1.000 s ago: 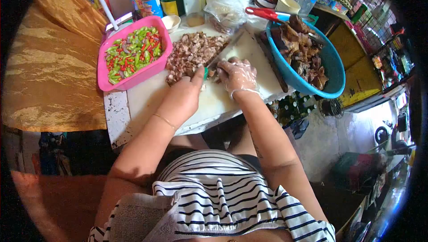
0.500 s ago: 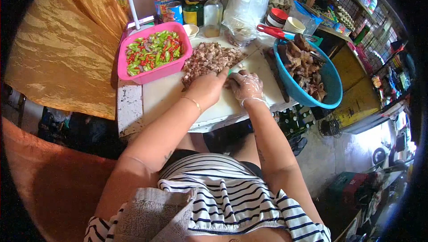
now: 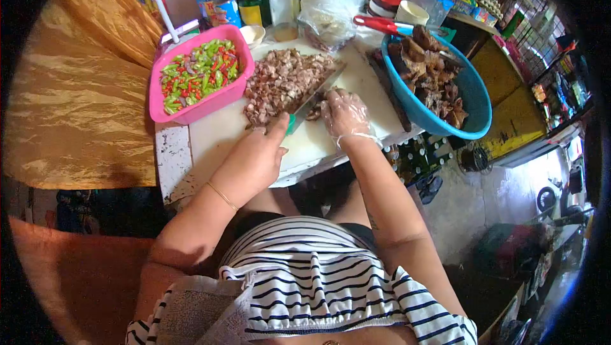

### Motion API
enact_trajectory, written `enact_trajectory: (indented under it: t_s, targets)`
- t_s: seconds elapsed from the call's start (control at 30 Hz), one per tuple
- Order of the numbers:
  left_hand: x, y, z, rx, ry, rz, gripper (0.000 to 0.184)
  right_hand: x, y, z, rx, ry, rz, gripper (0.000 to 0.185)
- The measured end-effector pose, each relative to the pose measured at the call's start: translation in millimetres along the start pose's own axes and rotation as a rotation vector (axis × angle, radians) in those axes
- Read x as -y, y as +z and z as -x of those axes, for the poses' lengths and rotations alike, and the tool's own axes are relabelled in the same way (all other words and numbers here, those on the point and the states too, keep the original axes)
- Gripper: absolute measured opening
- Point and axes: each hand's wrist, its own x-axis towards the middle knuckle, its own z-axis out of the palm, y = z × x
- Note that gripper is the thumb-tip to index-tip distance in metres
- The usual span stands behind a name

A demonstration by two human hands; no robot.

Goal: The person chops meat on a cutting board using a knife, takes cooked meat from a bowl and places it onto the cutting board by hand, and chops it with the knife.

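Note:
My left hand [image 3: 258,154] is closed around the green handle of a knife [image 3: 319,92]. The blade slants up and to the right along the edge of a heap of chopped meat [image 3: 283,81]. Just right of the blade my right hand [image 3: 345,116], in a clear plastic glove, presses its curled fingers on a piece of meat [image 3: 313,113], mostly hidden under them. Both hands work over a white cutting board [image 3: 213,130].
A pink basin [image 3: 184,115] of chopped green and red chilies stands left of the heap. On the right, a blue basin [image 3: 478,113] holds larger browned meat pieces and a red-handled utensil [image 3: 375,24]. A glass bottle [image 3: 284,11] and plastic bags [image 3: 331,1] line the back.
My left hand has pulled back toward me and left with the knife, so more of the blade shows. My right hand stays near the same spot on the board. The camera view has shifted slightly.

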Motion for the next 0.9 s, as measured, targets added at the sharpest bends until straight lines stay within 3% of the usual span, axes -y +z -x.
enact_trajectory:
  t_s: [0.1,0.2,0.4,0.7,0.8,0.9]
  targets:
    - [-1.2,9.1,-7.8,0.008,0.0,-0.023,0.067,-6.8,16.9,-2.8,-0.073,-0.029,0.059,0.031]
    - [3.1,37.4,-34.6,-0.067,0.01,-0.012,0.063,0.8,2.7,-2.0,0.059,0.018,0.029,0.034]
    - [15.9,34.3,-80.3,-0.011,0.036,-0.026,0.063,-6.3,4.6,-2.7,0.029,-0.057,0.01,0.034]
    - [2.5,42.3,-75.9,-0.05,-0.02,-0.052,0.054,-11.5,-1.0,1.4,-0.021,-0.143,-0.102,0.024]
    - [15.8,49.0,-63.3,-0.25,0.126,0.012,0.056,-18.2,10.8,1.3,-0.11,-0.096,-0.184,0.024]
    - [-2.9,6.7,-33.0,-0.228,0.085,0.027,0.058,-12.7,4.6,-1.0,-0.079,-0.001,-0.171,0.026]
